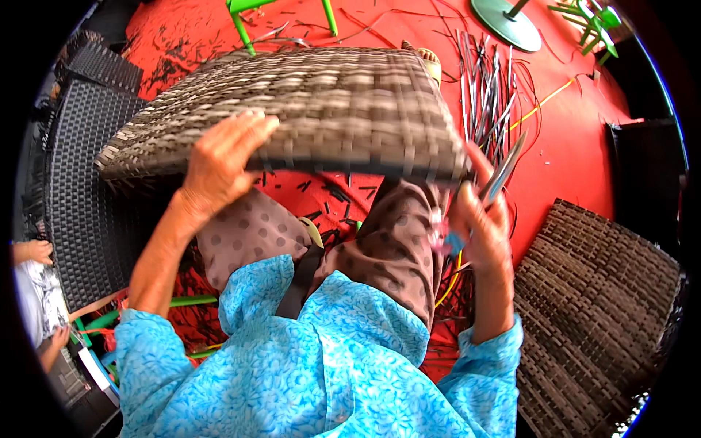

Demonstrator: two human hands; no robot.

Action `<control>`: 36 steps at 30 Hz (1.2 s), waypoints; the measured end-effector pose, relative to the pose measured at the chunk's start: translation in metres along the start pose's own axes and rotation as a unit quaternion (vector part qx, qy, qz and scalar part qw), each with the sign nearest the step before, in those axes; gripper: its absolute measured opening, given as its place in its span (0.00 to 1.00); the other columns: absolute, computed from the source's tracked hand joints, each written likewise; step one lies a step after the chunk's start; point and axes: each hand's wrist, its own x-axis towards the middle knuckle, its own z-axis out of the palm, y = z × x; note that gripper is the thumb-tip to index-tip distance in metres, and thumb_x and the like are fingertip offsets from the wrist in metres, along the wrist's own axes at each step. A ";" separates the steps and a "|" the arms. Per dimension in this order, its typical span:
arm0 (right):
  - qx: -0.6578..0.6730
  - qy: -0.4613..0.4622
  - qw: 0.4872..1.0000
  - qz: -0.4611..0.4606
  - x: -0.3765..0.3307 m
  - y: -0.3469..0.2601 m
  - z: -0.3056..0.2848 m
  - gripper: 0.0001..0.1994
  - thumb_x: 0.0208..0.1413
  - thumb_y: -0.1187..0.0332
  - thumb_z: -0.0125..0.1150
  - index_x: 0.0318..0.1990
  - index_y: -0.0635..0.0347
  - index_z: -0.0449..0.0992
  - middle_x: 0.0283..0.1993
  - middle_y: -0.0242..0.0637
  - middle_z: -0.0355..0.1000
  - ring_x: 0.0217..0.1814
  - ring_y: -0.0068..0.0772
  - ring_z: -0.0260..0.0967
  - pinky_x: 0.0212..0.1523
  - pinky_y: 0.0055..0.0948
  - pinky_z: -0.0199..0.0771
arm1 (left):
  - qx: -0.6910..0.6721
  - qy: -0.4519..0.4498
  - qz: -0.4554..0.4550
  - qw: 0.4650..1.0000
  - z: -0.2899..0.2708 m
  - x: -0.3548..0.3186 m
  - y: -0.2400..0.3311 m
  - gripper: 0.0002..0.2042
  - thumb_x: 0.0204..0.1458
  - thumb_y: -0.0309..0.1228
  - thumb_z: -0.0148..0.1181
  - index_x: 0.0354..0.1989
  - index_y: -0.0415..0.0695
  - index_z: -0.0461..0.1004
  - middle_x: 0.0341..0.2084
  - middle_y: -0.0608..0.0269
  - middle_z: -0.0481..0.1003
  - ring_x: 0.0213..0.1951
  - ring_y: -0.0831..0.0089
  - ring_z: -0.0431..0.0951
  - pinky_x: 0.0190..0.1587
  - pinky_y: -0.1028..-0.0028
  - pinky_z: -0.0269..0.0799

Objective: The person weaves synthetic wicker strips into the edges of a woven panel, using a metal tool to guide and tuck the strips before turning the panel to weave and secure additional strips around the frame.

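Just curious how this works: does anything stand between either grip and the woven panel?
Nothing visible does. The left grip rests directly on the woven panel; the right grip, holding a metal blade, is by the panel's right corner, though blur hides whether it touches.

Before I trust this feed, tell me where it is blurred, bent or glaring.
Head view: the right hand and the woven panel are smeared, likely by motion; head view: the blade carries a pale sheen; head view: the shirt looks fairly crisp; head view: the picture bends toward a black rim, with a blue-white fringe at right.
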 end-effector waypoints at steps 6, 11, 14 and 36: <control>-0.247 0.034 0.958 -0.145 0.078 -0.105 0.005 0.15 0.60 0.66 0.51 0.53 0.60 0.71 0.16 0.20 0.60 0.13 0.11 0.50 0.14 0.17 0.47 | -0.147 -0.035 -0.094 0.984 -0.076 0.099 -0.038 0.26 0.40 0.22 0.65 0.53 0.42 0.69 0.43 0.56 0.76 0.46 0.67 0.75 0.50 0.72 0.69; -0.320 0.063 0.930 -0.167 0.134 -0.164 0.006 0.15 0.58 0.58 0.55 0.40 0.64 0.70 0.30 0.39 0.74 0.14 0.16 0.56 0.11 0.18 0.53 | -0.157 0.028 -0.079 0.984 -0.081 0.160 -0.080 0.24 0.40 0.27 0.67 0.50 0.41 0.71 0.42 0.57 0.76 0.45 0.72 0.75 0.49 0.74 0.68; -0.444 0.182 0.873 -0.089 0.146 -0.171 0.000 0.14 0.59 0.59 0.55 0.38 0.63 0.70 0.30 0.39 0.75 0.14 0.15 0.56 0.11 0.18 0.53 | -0.178 0.045 -0.034 0.982 -0.065 0.181 -0.070 0.25 0.38 0.27 0.67 0.49 0.41 0.70 0.42 0.55 0.76 0.46 0.73 0.75 0.49 0.74 0.68; -0.235 0.062 0.969 0.052 0.196 -0.148 0.068 0.12 0.56 0.58 0.60 0.35 0.56 0.74 0.24 0.30 0.71 0.12 0.10 0.48 0.12 0.14 0.43 | -0.200 0.229 -0.014 0.952 -0.001 0.151 -0.015 0.15 0.42 0.35 0.69 0.37 0.44 0.75 0.32 0.62 0.74 0.35 0.65 0.75 0.36 0.70 0.73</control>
